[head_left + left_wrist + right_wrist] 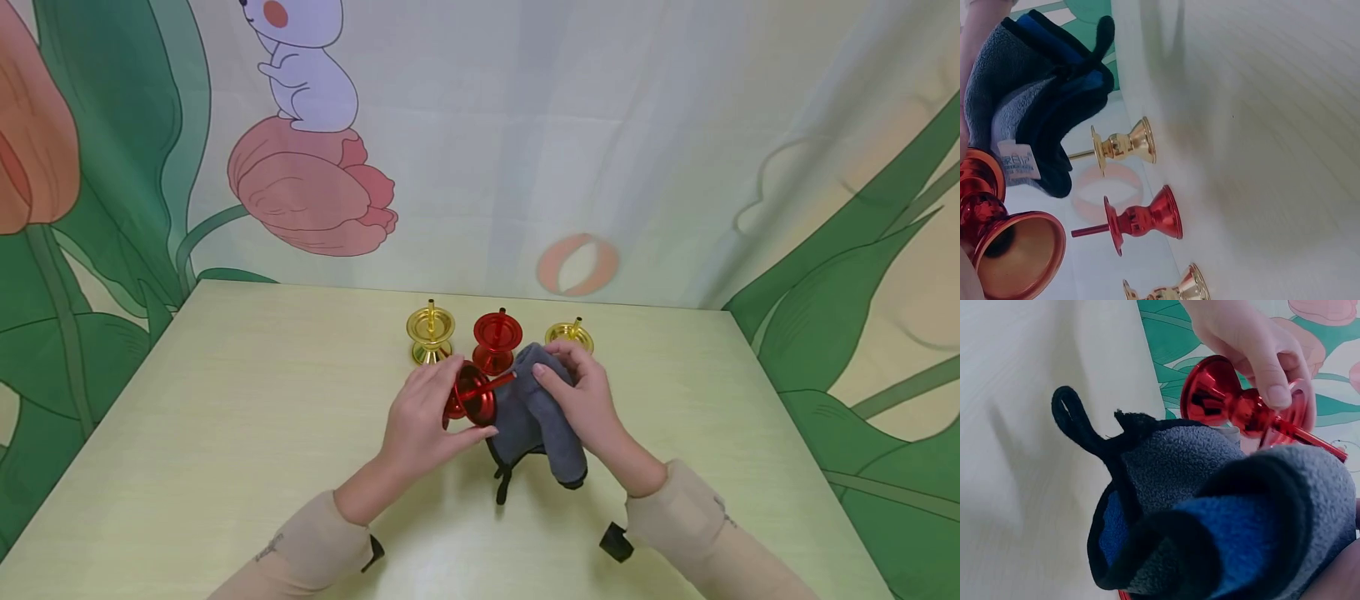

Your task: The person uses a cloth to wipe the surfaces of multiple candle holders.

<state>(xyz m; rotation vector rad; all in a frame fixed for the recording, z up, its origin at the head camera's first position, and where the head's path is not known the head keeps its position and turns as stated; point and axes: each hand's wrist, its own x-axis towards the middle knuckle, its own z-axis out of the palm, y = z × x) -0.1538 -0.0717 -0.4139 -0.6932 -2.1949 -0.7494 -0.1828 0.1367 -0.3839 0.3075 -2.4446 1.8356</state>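
My left hand [423, 412] grips a shiny red candle holder [476, 395] tilted on its side above the table, its thin spike pointing right. In the left wrist view the hollow underside of its flared base [1022, 259] shows. My right hand [588, 400] holds a bunched grey cloth [525, 421], with black edging, a hanging loop and a blue inner side [1241, 537]. The cloth's upper fold is right at the tip of the spike. In the right wrist view, the left thumb [1269, 378] lies along the holder's stem.
Behind the hands, a row stands upright on the pale table [225, 400]: a gold candle holder [431, 329], a red candle holder [498, 333] and another gold candle holder [564, 333], partly hidden by the right hand. A printed curtain [480, 150] hangs beyond the table's back edge.
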